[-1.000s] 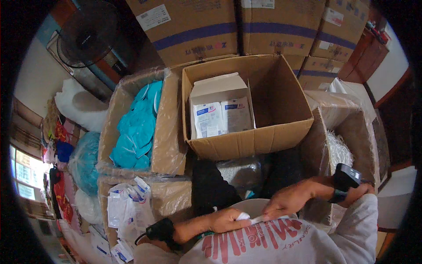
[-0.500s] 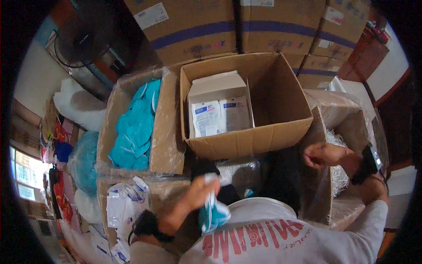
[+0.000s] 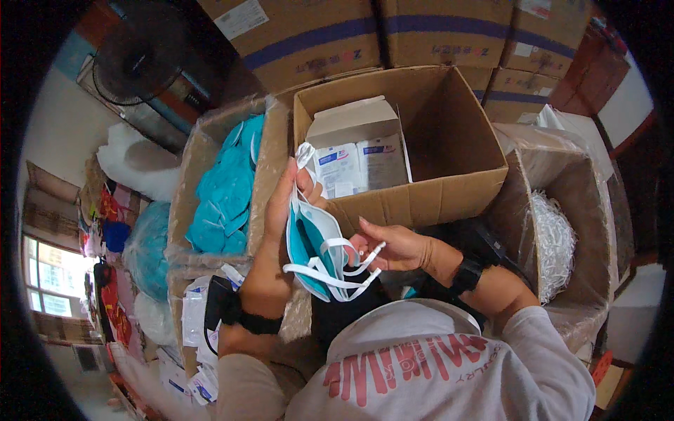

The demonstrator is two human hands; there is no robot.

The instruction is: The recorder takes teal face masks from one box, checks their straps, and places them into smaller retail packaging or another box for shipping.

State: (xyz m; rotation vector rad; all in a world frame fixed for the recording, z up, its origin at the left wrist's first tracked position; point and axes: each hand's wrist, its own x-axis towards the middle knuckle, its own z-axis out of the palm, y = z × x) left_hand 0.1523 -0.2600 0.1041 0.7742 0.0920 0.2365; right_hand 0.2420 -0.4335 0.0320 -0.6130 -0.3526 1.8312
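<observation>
A cup-shaped face mask (image 3: 309, 242), teal with white layers, hangs tilted in front of me. My left hand (image 3: 298, 186) is closed around its upper end, where a white strap bunches above the fingers. The mask's white straps (image 3: 333, 274) loop out to its right and pass across the curled fingers of my right hand (image 3: 397, 245). That thumb points up, apart from the fingers. Beyond the mask, an open carton (image 3: 414, 200) holds a smaller white box (image 3: 351, 116) with printed white packets (image 3: 382, 165) standing in it.
A plastic-lined carton (image 3: 270, 151) full of teal masks (image 3: 221, 189) stands left. Another carton (image 3: 593, 175) on the right holds a heap of white strips (image 3: 553, 245). White packets (image 3: 203, 382) lie at lower left. Taped cartons (image 3: 449, 35) are stacked behind; a fan (image 3: 133, 59) stands far left.
My left hand has raised the mask from near my lap to the carton's front edge. My right hand has come left from the carton of white strips to the mask's straps.
</observation>
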